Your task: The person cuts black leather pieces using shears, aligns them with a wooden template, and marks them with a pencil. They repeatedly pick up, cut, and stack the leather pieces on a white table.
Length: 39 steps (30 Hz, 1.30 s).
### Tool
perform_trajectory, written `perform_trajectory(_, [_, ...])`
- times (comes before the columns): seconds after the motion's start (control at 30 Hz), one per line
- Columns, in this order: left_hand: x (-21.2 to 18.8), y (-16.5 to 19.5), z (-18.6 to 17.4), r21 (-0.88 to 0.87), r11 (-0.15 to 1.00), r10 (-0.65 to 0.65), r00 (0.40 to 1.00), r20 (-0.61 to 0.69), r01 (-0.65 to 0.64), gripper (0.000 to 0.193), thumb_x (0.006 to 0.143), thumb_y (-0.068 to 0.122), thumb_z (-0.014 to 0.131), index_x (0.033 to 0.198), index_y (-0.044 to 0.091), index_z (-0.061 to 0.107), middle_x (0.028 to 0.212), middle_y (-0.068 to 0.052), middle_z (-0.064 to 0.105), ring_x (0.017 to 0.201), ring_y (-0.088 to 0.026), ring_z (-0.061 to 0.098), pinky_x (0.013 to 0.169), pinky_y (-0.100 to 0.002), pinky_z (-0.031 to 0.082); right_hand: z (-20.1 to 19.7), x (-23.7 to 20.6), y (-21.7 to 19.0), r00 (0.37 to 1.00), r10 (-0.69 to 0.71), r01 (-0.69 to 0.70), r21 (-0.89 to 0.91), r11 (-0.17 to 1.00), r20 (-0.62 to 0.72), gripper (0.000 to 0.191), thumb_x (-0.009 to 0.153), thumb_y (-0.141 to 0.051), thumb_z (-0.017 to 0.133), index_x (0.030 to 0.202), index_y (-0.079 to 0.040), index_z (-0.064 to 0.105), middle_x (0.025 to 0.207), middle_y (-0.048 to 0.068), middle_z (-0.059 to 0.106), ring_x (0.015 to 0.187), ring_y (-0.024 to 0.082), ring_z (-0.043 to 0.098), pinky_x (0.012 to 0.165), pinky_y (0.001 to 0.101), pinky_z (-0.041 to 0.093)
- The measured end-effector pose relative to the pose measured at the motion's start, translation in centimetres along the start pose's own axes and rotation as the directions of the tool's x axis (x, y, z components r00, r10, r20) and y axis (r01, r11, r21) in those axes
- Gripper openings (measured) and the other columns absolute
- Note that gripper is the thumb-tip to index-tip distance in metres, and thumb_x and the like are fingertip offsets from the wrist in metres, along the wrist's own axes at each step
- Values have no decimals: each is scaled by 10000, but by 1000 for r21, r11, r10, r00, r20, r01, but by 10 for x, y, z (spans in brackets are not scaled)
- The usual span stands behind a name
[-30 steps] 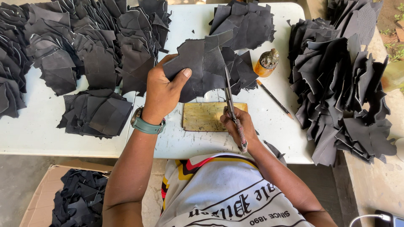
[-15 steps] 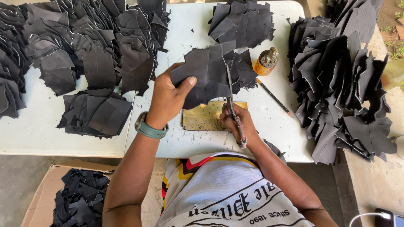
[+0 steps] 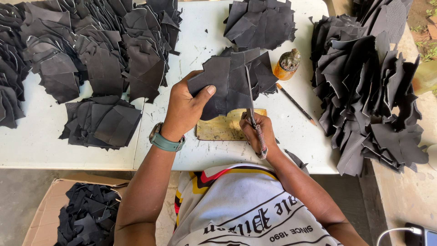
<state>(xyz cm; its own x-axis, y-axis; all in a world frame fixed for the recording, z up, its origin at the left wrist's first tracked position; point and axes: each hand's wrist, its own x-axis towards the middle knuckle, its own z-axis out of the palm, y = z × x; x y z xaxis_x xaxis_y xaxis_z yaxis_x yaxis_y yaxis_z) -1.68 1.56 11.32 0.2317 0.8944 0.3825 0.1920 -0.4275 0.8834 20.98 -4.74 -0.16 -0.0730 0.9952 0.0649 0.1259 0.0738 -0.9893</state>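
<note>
The left hand (image 3: 184, 109) holds a black leather piece (image 3: 223, 84) by its left edge, with the thumb laid on top and the other fingers under it, so the grip is clenched on the piece. The piece is lifted a little above the white surface (image 3: 200, 150) and hangs over the far part of a small yellowish cutting board (image 3: 223, 130). A teal watch (image 3: 166, 141) sits on the left wrist.

The right hand (image 3: 257, 134) is closed around the handle of a long thin knife (image 3: 250, 98). The blade points away from the person and lies across the right part of the leather piece. It seems to touch the leather, but I cannot tell this surely from this view.

Just behind the piece there is a small loose heap of black pieces (image 3: 259, 23). To the right of it stands a small orange bottle (image 3: 286, 66) with a dirty top, and a pencil (image 3: 296, 104) lies slanted beside it. A big pile of black cuts (image 3: 364, 82) fills the right side of the surface, and another wide pile (image 3: 91, 50) fills the left side, with a lower stack (image 3: 102, 120) near the front edge. Under the surface, on the left, an open cardboard box (image 3: 50, 200) holds more black scraps.
</note>
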Motion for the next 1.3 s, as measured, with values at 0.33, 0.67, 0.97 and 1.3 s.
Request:
perform_trajectory(0.33, [-11, 4, 11, -88, 993, -73, 994, 84, 80, 289, 969, 156, 680, 1196, -22, 674, 985, -72, 767, 866, -101, 694, 789, -265, 572, -8, 9, -1, 988, -151, 149, 40, 988, 42, 158, 1020, -200, 626, 1061, -53, 588, 837, -33, 565, 739, 44, 496, 676, 226, 441])
perform_trajectory(0.67, [-12, 0, 15, -86, 992, -88, 990, 107, 97, 267, 972, 169, 682, 1171, -7, 694, 959, -62, 773, 850, -108, 717, 766, -265, 582, -5, 8, 7, 998, 12, -12, 10, 1000, -54, 232, 1016, -189, 618, 833, -46, 613, 639, -17, 524, 514, 50, 453, 452, 246, 387])
perform_trajectory(0.97, [-16, -10, 15, -112, 989, -82, 992, 98, 93, 277, 969, 163, 692, 1188, -6, 683, 1010, -67, 773, 904, -120, 723, 808, -277, 587, -5, 6, 11, 988, -151, 150, -30, 988, -18, 214, 1005, -29, 587, 792, -40, 590, 685, -14, 547, 594, 55, 461, 509, 249, 374])
perform_trajectory(1.3, [-18, -5, -1, -103, 939, -226, 814, 535, 328, 302, 850, 92, 716, 1132, -11, 686, 1023, -57, 759, 909, -122, 714, 836, -285, 600, -39, 1, -27, 994, -38, -20, 526, 850, 99, 178, 960, -158, 581, 872, -28, 663, 701, 3, 628, 596, 115, 583, 539, 267, 478])
